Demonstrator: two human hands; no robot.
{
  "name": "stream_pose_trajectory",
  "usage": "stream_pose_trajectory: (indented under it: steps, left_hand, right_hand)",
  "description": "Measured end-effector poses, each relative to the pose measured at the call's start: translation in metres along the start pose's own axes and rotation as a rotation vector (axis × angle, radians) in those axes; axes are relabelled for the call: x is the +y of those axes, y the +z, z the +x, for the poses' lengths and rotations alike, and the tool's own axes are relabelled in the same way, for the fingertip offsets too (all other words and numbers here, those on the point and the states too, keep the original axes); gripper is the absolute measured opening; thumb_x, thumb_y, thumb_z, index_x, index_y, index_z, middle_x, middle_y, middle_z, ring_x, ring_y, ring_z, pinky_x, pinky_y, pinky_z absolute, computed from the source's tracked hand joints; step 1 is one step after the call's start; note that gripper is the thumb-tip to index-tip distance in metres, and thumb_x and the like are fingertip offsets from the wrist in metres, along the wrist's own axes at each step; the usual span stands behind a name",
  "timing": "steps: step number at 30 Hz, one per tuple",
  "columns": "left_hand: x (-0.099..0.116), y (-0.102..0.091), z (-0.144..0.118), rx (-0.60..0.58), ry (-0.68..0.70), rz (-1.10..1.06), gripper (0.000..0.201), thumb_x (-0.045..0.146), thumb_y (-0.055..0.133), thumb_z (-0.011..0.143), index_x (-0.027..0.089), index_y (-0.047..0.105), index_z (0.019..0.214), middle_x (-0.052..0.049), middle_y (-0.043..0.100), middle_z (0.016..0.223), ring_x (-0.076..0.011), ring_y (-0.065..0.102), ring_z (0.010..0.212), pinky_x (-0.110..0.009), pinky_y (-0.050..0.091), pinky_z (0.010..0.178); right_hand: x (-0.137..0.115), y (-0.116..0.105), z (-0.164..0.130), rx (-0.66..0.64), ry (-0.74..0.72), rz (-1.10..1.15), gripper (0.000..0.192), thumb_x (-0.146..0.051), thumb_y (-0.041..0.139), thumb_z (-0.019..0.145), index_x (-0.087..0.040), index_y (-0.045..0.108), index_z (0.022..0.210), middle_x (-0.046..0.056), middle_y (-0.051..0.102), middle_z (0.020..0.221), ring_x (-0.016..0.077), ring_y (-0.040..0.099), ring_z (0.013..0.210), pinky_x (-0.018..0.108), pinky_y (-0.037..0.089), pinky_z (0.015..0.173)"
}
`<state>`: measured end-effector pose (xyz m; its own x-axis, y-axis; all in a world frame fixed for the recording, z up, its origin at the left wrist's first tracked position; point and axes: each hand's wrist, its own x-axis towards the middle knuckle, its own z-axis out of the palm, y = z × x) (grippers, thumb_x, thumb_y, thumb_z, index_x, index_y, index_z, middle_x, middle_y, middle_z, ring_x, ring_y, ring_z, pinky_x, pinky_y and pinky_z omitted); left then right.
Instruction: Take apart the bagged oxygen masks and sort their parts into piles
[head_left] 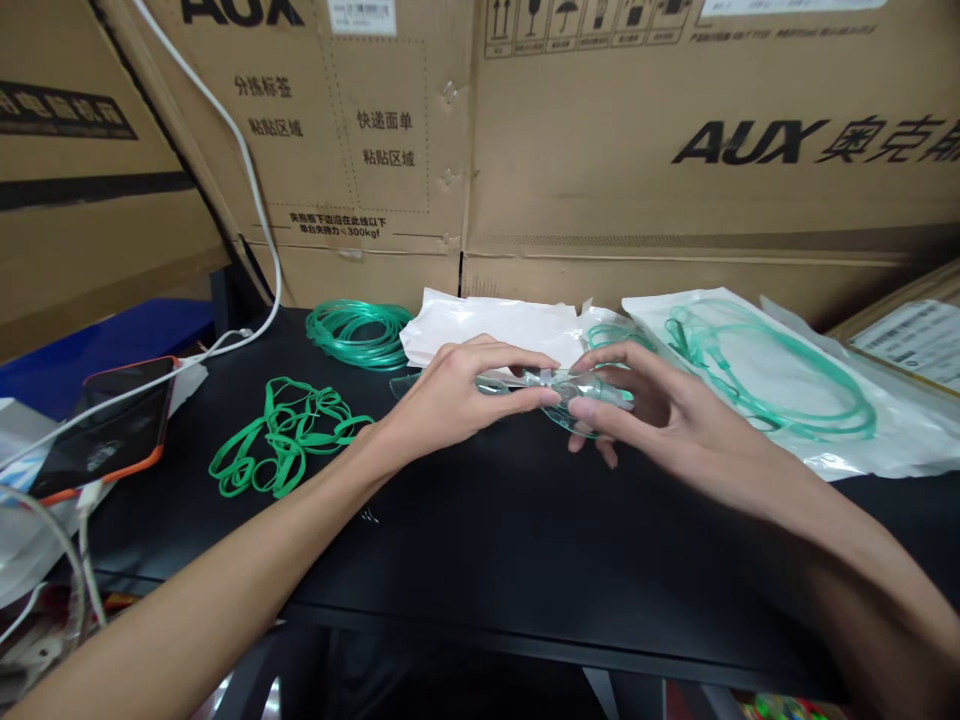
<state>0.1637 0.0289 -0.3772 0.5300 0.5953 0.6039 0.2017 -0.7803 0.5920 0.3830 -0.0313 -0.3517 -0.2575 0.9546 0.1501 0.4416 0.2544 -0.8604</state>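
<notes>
Clear plastic piece (566, 388) sits between my left hand (457, 388) and right hand (671, 410), each pinching it narrowly; I'd best press evenly, in line, so thin walls don't buckle

- Left forearm (247, 560), near left: bare, long and slim, smooth in outline, tapering to a narrow wrist (375, 452).
- Left grip (442, 395), farther in: a bare, slender hand; I can make out a short thumbnail (552, 396).
- Right forearm (817, 520), near right: bare as well, thicker toward the near edge, its underside in shadow.
- Right grip (664, 400): a bare hand, thin-fingered, its thumbnail short.
</notes>
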Motion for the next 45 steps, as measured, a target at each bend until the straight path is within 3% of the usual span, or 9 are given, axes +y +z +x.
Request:
stream_pose_trajectory:
  steps: [3, 13, 18, 24, 30, 35, 38, 41, 45]
  left_hand:
    - [-0.001, -0.001, -0.001, -0.001, -0.019, -0.027, 0.031, 0.035, 0.079, 0.088, 0.019, 0.078, 0.115, -0.004, 0.079, 0.107, -0.0185, 0.069, 0.096, -0.028, 0.050, 0.091]
    - [0.000, 0.002, -0.002, 0.030, 0.053, -0.013, 0.027, 0.027, 0.080, 0.088, 0.020, 0.077, 0.113, -0.004, 0.079, 0.107, -0.0178, 0.067, 0.099, -0.027, 0.048, 0.093]
    - [0.000, 0.000, 0.001, 0.058, 0.003, -0.133, 0.025, 0.027, 0.078, 0.089, 0.020, 0.072, 0.112, -0.003, 0.073, 0.115, -0.0170, 0.065, 0.103, -0.028, 0.048, 0.093]
    - [0.009, -0.012, 0.005, 0.057, -0.041, -0.122, 0.023, 0.024, 0.076, 0.090, 0.021, 0.064, 0.109, -0.003, 0.070, 0.116, -0.0188, 0.064, 0.111, -0.031, 0.045, 0.097]
    - [0.041, -0.026, -0.040, -0.123, -0.053, 0.121, 0.014, 0.019, 0.072, 0.091, 0.023, 0.060, 0.095, -0.001, 0.069, 0.119, -0.0187, 0.061, 0.115, -0.036, 0.041, 0.105]
    - [0.052, -0.041, -0.091, -0.326, -0.188, 0.428, 0.012, 0.028, 0.072, 0.092, 0.026, 0.060, 0.091, 0.004, 0.068, 0.124, -0.0218, 0.055, 0.118, -0.043, 0.035, 0.106]
    - [0.049, -0.050, -0.107, -0.379, -0.245, 0.504, 0.013, 0.031, 0.070, 0.094, 0.029, 0.062, 0.104, 0.003, 0.069, 0.122, -0.0224, 0.053, 0.120, -0.043, 0.037, 0.105]
    - [0.044, -0.057, -0.115, -0.394, -0.284, 0.542, 0.030, 0.034, 0.070, 0.095, 0.033, 0.059, 0.122, 0.002, 0.068, 0.122, -0.0225, 0.053, 0.121, -0.042, 0.039, 0.106]
    - [0.041, -0.063, -0.122, -0.399, -0.326, 0.579, 0.034, 0.039, 0.068, 0.096, 0.036, 0.057, 0.128, 0.001, 0.066, 0.126, -0.0231, 0.051, 0.124, -0.044, 0.039, 0.109]
  right_hand:
    - [0.003, -0.002, 0.000, 0.015, -0.035, 0.053, 0.048, -0.051, 0.082, 0.080, -0.024, 0.058, 0.112, 0.003, 0.073, 0.092, 0.0184, 0.071, 0.066, 0.027, 0.055, 0.054]
    - [0.004, -0.001, 0.001, 0.079, 0.010, -0.132, 0.043, -0.058, 0.069, 0.089, -0.020, 0.064, 0.107, -0.001, 0.069, 0.059, 0.0158, 0.059, 0.051, 0.029, 0.045, 0.052]
    - [0.004, 0.000, 0.003, -0.005, 0.068, -0.214, 0.041, -0.061, 0.065, 0.087, -0.024, 0.062, 0.105, -0.002, 0.066, 0.055, 0.0177, 0.056, 0.049, 0.029, 0.035, 0.046]
    - [0.009, -0.001, 0.005, -0.058, 0.055, -0.152, 0.037, -0.059, 0.064, 0.089, -0.027, 0.059, 0.107, -0.002, 0.067, 0.058, 0.0193, 0.061, 0.054, 0.030, 0.039, 0.052]
    - [0.009, -0.002, 0.003, -0.048, 0.015, -0.149, 0.038, -0.058, 0.064, 0.090, -0.024, 0.061, 0.109, -0.003, 0.066, 0.057, 0.0158, 0.054, 0.051, 0.028, 0.034, 0.051]
    - [0.006, 0.000, 0.000, -0.058, 0.027, -0.134, 0.042, -0.057, 0.066, 0.088, -0.023, 0.061, 0.113, -0.002, 0.067, 0.058, 0.0170, 0.057, 0.055, 0.027, 0.037, 0.052]
    - [0.006, 0.001, 0.000, -0.068, 0.026, -0.150, 0.042, -0.057, 0.066, 0.088, -0.024, 0.062, 0.114, -0.002, 0.067, 0.058, 0.0169, 0.057, 0.056, 0.027, 0.038, 0.053]
    - [0.006, 0.001, 0.000, -0.086, 0.035, -0.147, 0.041, -0.057, 0.066, 0.089, -0.025, 0.062, 0.115, -0.003, 0.067, 0.060, 0.0162, 0.056, 0.057, 0.027, 0.038, 0.053]
    - [0.007, 0.001, 0.000, -0.097, 0.043, -0.140, 0.044, -0.058, 0.067, 0.088, -0.025, 0.062, 0.116, -0.003, 0.067, 0.062, 0.0158, 0.057, 0.057, 0.026, 0.038, 0.054]
